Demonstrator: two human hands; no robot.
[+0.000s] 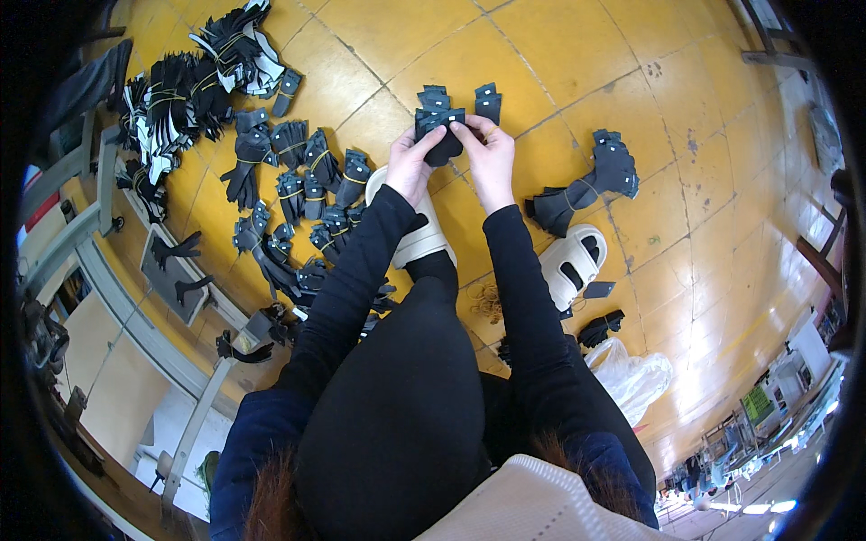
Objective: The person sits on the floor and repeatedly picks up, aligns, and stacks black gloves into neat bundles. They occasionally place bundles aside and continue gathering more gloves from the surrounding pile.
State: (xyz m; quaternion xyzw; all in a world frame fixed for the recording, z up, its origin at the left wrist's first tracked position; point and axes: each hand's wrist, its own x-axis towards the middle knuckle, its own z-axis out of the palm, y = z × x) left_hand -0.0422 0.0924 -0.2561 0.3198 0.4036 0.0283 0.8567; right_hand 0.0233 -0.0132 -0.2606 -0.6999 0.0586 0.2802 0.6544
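My left hand (410, 168) and my right hand (491, 169) meet above the tiled floor, thumbs and fingers pinching a small dark fabric piece (444, 151) by its upper edge. It bears a tiny pale mark and may be part of a glove; its full shape is hidden. Just beyond my hands lies a small stack of similar dark pieces (434, 96), partly covered by what I hold. To its right is another short stack (488, 103). Further right, a fanned bundle of dark glove-like pieces (591, 180) is tied with a thin band.
Several banded dark bundles (316, 162) cover the floor at left, with black-and-white bundles (171, 104) beyond. A cream slipper (573, 266) stands at right, near rubber bands (488, 302) and a clear plastic bag (631, 374). A metal frame (135, 307) borders the left side.
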